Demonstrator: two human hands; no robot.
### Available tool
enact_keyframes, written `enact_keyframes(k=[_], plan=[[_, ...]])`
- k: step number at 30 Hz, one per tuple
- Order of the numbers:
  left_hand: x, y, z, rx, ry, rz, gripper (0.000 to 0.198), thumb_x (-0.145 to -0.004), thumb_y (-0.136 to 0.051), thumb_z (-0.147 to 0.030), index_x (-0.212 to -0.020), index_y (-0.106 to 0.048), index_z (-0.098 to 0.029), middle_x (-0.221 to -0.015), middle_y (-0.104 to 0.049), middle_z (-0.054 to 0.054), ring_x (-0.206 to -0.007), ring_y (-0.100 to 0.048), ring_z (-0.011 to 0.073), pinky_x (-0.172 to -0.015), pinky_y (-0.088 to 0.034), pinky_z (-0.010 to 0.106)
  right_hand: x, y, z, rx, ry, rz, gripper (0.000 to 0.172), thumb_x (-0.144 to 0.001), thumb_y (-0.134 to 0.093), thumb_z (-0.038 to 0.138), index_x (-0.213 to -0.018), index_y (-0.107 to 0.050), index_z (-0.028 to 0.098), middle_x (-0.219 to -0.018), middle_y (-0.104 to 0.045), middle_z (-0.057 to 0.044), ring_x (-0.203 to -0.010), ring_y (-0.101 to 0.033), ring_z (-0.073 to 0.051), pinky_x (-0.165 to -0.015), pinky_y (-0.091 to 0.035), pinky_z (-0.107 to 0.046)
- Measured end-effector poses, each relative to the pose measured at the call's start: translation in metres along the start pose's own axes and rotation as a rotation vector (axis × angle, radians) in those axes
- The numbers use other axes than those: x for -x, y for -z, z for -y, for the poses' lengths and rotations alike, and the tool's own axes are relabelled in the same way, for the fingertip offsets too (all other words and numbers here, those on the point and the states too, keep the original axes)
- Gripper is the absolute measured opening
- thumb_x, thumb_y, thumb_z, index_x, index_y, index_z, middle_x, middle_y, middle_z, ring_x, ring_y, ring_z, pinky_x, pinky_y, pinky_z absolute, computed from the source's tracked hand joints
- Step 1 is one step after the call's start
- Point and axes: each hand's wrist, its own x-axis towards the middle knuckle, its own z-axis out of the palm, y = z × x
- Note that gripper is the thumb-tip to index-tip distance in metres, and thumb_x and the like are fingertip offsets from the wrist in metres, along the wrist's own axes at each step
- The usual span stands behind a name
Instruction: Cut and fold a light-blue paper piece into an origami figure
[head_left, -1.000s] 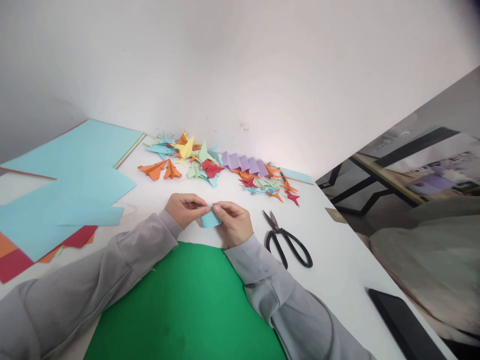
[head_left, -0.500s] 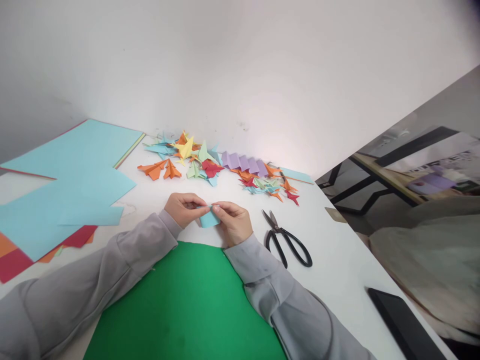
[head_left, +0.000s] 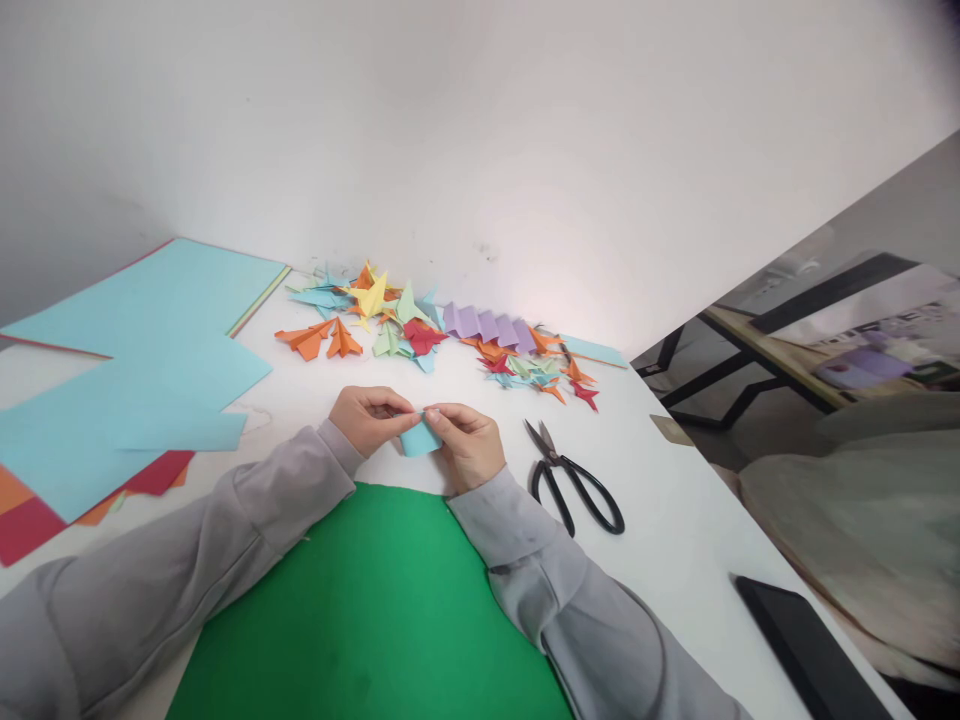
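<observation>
Between my two hands is a small piece of light blue paper, bent over at its top edge. My left hand pinches its upper left corner between thumb and fingertips. At the upper right, my right hand pinches the same paper, the thumb in front. The fingertips of both hands nearly meet along that top edge, and they hide part of it. Just below the hands lies the far edge of a green sheet, with my forearms over its sides.
Black-handled scissors lie right of my hands. Folded paper planes and a pleated purple strip are along the wall. Large blue sheets cover the left side. A black flat device rests near the right edge.
Almost nothing differs. The blue paper's lower edge has shifted very slightly, while both hands keep their pinch in the same place.
</observation>
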Motion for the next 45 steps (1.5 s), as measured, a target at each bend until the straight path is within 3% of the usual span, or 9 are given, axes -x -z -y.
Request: enact_keyframes(k=[11, 18, 24, 33, 41, 45], plan=[[0.001, -0.001, -0.016, -0.007, 0.094, 0.038, 0.011, -0.049, -0.072, -0.019, -0.052, -0.064, -0.012, -0.05, -0.059, 0.001, -0.048, -0.05, 0.0088, -0.044, -0.039, 0.02, 0.003, -0.002, 0.005, 0.068, 0.028, 0.037, 0.013, -0.052, -0.077, 0.026, -0.06, -0.068, 0.02, -0.056, -0.065, 0.002, -0.051, -0.054, -0.01, -0.053, -0.042, -0.025], [0.001, 0.0, -0.007, -0.005, 0.134, 0.042, 0.018, -0.047, -0.074, -0.023, -0.057, -0.064, -0.012, -0.048, -0.056, -0.001, -0.043, -0.047, 0.0068, -0.041, -0.038, 0.019, 0.0, -0.001, 0.005, -0.024, -0.008, 0.04, 0.016, -0.049, -0.078, 0.027, -0.058, -0.067, 0.02, -0.055, -0.063, 0.004, -0.051, -0.051, -0.009, -0.052, -0.04, -0.024], [0.0, 0.002, 0.005, 0.006, 0.109, 0.029, 0.023, -0.049, -0.075, -0.03, -0.055, -0.061, -0.012, -0.047, -0.054, -0.001, -0.043, -0.049, 0.0082, -0.041, -0.04, 0.021, 0.001, -0.005, 0.009, -0.1, -0.022, 0.026, 0.019, -0.044, -0.08, 0.027, -0.053, -0.065, 0.02, -0.055, -0.061, 0.004, -0.054, -0.05, -0.009, -0.053, -0.039, -0.025], [-0.002, 0.001, 0.0, -0.013, -0.013, 0.07, 0.029, -0.052, -0.074, -0.035, -0.045, -0.056, -0.013, -0.046, -0.054, 0.0, -0.043, -0.049, 0.0074, -0.041, -0.039, 0.02, 0.001, -0.005, 0.01, -0.104, -0.03, 0.018, 0.02, -0.044, -0.079, 0.027, -0.052, -0.063, 0.019, -0.052, -0.058, 0.005, -0.052, -0.048, -0.009, -0.052, -0.038, -0.025], [0.0, 0.001, -0.007, 0.014, 0.131, 0.11, 0.025, -0.055, -0.072, -0.036, -0.058, -0.063, -0.012, -0.048, -0.056, 0.0, -0.044, -0.05, 0.0086, -0.042, -0.041, 0.021, 0.001, -0.007, 0.01, -0.138, -0.067, 0.02, 0.022, -0.043, -0.081, 0.029, -0.052, -0.063, 0.019, -0.05, -0.06, 0.005, -0.05, -0.05, -0.009, -0.051, -0.039, -0.025], [-0.001, 0.002, -0.017, 0.025, 0.158, 0.128, 0.026, -0.051, -0.074, -0.036, -0.051, -0.062, -0.013, -0.048, -0.056, 0.0, -0.044, -0.049, 0.0087, -0.041, -0.041, 0.021, 0.002, -0.006, 0.008, -0.092, -0.042, 0.018, 0.021, -0.046, -0.08, 0.029, -0.054, -0.063, 0.019, -0.052, -0.061, 0.004, -0.051, -0.051, -0.01, -0.053, -0.041, -0.026]])
